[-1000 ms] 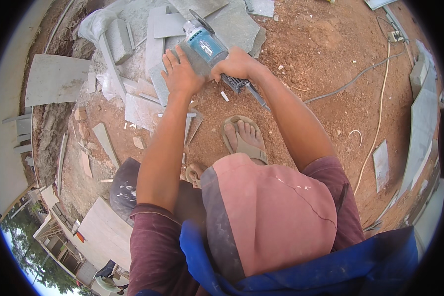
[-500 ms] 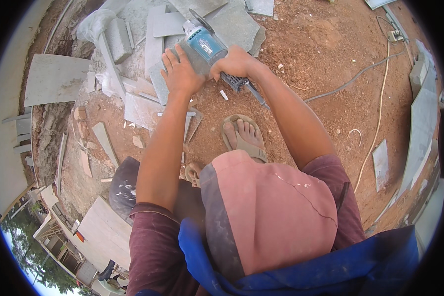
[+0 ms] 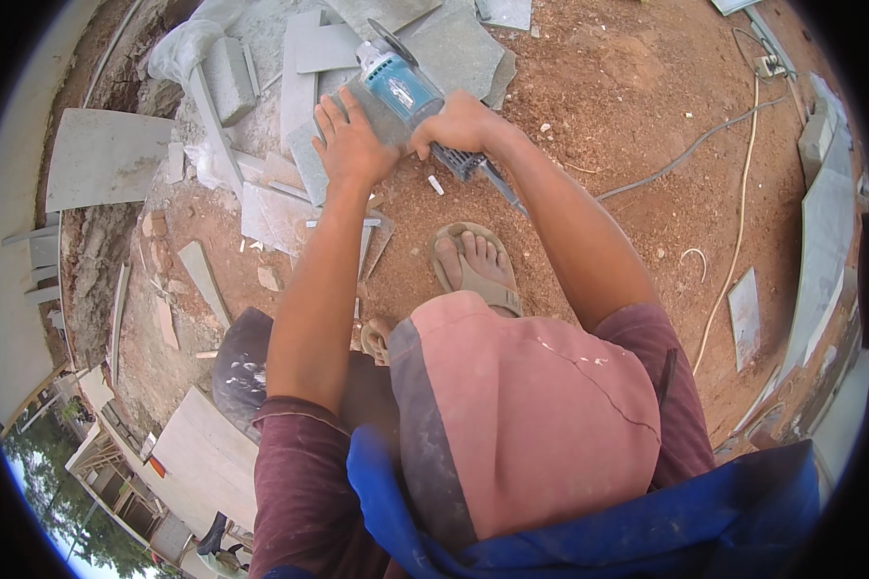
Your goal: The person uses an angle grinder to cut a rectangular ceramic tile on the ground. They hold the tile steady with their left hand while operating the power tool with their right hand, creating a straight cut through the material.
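One teal-and-black plastic angle grinder (image 3: 404, 89), upper centre: our right hand (image 3: 459, 125) wraps its rear; left hand (image 3: 351, 150) spreads fingers wide over grey stone slab (image 3: 381, 116). We judge grinder heavy, stiff; grip rear body.

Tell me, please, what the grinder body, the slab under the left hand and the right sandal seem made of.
Grinder body: probably glossy plastic, from its smooth teal look. Slab: likely matte stone, from its mottled grey surface. Right sandal: matte tan, perhaps rubber or foam; looks thick, moulded.
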Demonstrator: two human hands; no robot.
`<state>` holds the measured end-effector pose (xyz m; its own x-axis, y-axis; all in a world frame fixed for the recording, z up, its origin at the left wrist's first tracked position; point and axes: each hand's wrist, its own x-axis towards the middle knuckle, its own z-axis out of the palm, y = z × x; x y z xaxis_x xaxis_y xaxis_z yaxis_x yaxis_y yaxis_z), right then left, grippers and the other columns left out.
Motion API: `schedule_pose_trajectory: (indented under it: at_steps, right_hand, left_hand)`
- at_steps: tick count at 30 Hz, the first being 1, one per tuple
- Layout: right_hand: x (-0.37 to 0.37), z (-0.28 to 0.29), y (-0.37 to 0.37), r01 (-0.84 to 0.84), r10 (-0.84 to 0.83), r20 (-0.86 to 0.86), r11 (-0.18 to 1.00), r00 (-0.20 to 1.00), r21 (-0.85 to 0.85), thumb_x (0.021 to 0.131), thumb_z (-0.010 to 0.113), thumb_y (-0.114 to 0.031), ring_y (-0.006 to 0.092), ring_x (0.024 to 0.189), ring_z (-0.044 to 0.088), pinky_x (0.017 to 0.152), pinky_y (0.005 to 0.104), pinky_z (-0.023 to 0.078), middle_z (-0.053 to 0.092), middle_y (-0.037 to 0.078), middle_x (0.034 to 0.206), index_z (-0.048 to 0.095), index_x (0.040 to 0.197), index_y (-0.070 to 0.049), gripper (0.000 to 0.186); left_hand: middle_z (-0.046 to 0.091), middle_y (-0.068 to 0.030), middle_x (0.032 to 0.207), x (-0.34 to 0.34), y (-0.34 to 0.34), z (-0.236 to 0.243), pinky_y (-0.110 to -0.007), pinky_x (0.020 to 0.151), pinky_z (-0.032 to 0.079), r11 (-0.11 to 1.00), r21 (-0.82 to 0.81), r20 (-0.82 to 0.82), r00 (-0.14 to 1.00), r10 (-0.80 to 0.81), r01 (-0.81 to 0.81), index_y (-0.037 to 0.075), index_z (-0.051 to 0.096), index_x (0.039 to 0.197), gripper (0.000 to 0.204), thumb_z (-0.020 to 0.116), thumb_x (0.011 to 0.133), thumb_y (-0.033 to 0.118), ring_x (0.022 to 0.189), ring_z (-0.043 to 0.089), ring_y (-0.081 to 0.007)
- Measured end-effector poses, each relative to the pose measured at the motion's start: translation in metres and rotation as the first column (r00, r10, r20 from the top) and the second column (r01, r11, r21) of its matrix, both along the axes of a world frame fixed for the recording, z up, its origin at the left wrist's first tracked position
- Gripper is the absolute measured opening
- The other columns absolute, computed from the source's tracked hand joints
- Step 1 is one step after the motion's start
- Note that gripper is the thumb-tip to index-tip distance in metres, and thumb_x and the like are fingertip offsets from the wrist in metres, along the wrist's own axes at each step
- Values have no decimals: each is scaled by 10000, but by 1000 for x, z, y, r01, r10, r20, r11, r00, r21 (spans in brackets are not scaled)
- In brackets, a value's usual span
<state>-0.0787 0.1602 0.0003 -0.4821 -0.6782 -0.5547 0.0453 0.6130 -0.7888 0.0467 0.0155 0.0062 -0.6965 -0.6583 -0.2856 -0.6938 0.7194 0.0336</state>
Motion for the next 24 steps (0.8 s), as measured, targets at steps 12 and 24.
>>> schedule_pose_trajectory:
  at_steps: [12, 24]
  right_hand:
    - [0, -2, -3, 15, -14, 30, 999, 999, -29, 506, 849, -244, 282, 713, 693, 619, 364, 536, 757, 199, 829, 746, 705, 58, 375]
    - [0, -1, 2, 20, -20, 31, 1000, 999, -12, 515, 839, -237, 282, 744, 690, 646, 374, 531, 753, 199, 850, 744, 732, 58, 379]
  left_hand:
    - [96, -268, 1766, 2, 2, 3, -594, 1289, 219, 1000, 17, -30, 1000, -1, 1, 57, 76, 1710, 1436, 936, 684, 576, 1650, 84, -401]
    - [98, -308, 1751, 3, 6, 3, -563, 1308, 162, 999, 39, -57, 998, -10, 12, 34, 79, 1706, 1360, 915, 746, 514, 1647, 58, -426]
